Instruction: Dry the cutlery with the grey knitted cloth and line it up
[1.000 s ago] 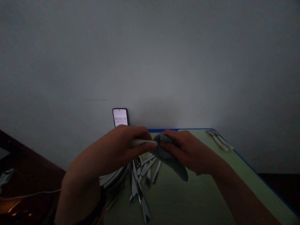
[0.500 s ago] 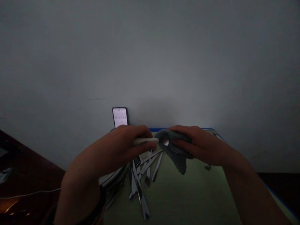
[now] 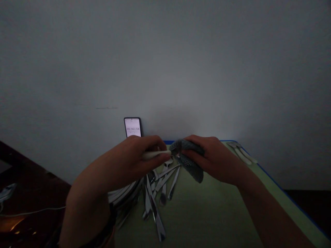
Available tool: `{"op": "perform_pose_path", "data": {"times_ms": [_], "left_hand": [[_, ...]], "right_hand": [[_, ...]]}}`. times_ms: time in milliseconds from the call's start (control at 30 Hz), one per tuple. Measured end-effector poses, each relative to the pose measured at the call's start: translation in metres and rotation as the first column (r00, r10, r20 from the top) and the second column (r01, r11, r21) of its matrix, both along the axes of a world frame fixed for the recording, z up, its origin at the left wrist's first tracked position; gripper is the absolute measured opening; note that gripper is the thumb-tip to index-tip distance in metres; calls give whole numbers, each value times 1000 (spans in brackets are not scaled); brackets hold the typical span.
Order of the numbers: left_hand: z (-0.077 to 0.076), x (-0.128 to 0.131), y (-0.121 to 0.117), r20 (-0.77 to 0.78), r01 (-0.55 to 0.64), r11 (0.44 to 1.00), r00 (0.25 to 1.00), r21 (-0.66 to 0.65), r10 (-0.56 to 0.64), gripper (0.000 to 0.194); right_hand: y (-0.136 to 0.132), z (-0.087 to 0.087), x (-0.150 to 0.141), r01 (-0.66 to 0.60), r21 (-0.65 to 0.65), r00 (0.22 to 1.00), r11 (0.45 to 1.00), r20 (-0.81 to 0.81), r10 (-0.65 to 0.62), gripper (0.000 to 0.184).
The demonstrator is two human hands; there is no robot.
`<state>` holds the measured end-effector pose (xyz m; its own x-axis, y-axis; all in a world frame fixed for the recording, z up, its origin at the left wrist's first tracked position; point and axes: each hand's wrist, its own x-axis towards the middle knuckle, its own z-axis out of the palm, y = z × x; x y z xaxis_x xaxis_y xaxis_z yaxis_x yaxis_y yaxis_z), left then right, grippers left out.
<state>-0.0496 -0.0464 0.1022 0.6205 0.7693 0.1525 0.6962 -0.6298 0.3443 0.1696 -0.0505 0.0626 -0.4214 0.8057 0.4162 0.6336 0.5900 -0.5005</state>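
Observation:
My left hand [image 3: 138,153] is closed on the white handle [image 3: 155,154] of a piece of cutlery, held level above the table. A grey-blue cloth [image 3: 191,167] is pinched in my right hand [image 3: 216,156], folded around the cutlery's far end. Only a bit of shiny metal shows there, so I cannot tell what kind of cutlery it is. Below my left hand lies a loose heap of metal cutlery [image 3: 155,213], with knives and spoon-like pieces crossing each other. A further stack of metal cutlery [image 3: 124,194] is partly hidden by my left forearm.
White-handled cutlery [image 3: 243,154] lies at the table's far right corner. A phone [image 3: 133,127] showing a timer leans on the wall [image 3: 181,69] behind the table. The green table top [image 3: 219,217] has a blue edge. At left are dark reddish furniture [image 3: 33,182] and a white cable [image 3: 38,210].
My right hand and the cloth have moved slightly left, toward my left hand. The white-handled cutlery at the right corner shows more fully now. My left hand keeps its hold.

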Motion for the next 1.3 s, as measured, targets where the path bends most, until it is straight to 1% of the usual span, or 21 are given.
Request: {"op": "perform_pose_path", "data": {"times_ms": [200,367,500,567,667,767,867,1067,1200,1300], "left_hand": [[1,1,-1,-17,-26,997,1000,-70,25,34],[-3,-1,1,-14,2,997,1000,-75,-3,33],[-4,-2,0,-57,27,996,998,-87,-32,31],[-4,-2,0,-78,24,994,996,-109,-33,31],[-6,-1,2,-50,26,988,998,-149,-34,30],[-7,0,4,-29,32,992,999,-124,-36,28],[-7,1,6,-27,37,996,999,-82,-39,31],[-4,2,5,-8,46,995,999,-88,-47,29],[-4,2,3,-34,52,992,998,-112,-56,29],[-4,3,1,-43,53,991,997,-127,-58,28]], "right_hand": [[1,-4,-5,-15,33,999,999,-48,16,11],[2,-9,-10,-37,43,997,998,-71,40,10],[1,-12,-13,-43,50,996,998,-76,47,10],[1,-13,-15,-41,51,996,998,-78,45,9],[2,-12,-15,-32,66,995,997,-88,38,9],[2,-11,-12,-17,64,994,998,-106,24,10],[2,-9,-7,-25,32,993,999,-112,28,11],[0,-2,-2,-66,11,994,998,-89,67,25],[0,-2,-4,-80,4,994,997,-76,80,18],[0,-3,-6,-54,16,997,998,-54,55,10]]}}
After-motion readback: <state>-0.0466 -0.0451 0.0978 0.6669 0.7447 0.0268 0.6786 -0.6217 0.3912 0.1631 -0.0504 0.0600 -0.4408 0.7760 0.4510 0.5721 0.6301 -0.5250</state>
